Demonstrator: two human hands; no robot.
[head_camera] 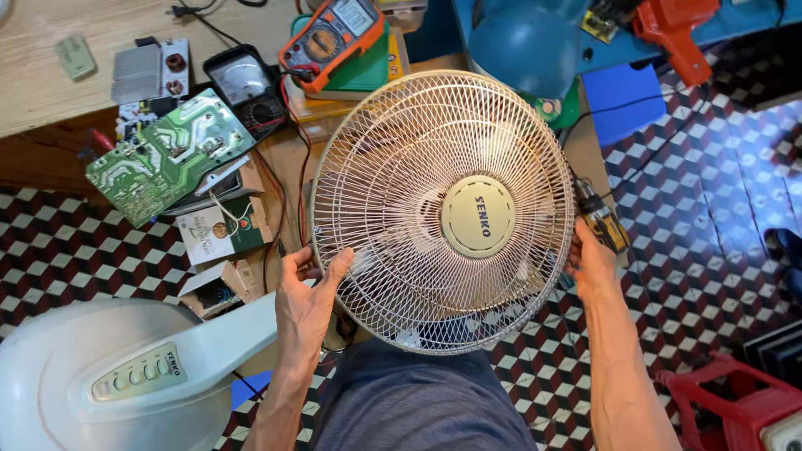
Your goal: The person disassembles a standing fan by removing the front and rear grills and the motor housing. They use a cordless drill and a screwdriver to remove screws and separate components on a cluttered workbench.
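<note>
Both hands grip the round cream wire fan guard (443, 209) at its rim; left hand (305, 296) closed on the edge at eight o'clock, right hand (589, 259) at three o'clock; the guard is held above the lap, its far edge overlapping the cluttered wooden table (50, 92); a pale grey fan base (117, 376) lies at seven o'clock; checkered floor (693, 217) opens rightward.

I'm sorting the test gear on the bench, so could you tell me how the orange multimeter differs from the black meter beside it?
The orange multimeter has an orange casing and a flat rectangular screen; the black meter has a dark casing and a white needle-type dial. The orange multimeter rests on a green box; the black meter lies lower, by the green circuit board. Both have a round selector knob and lie face up.
</note>
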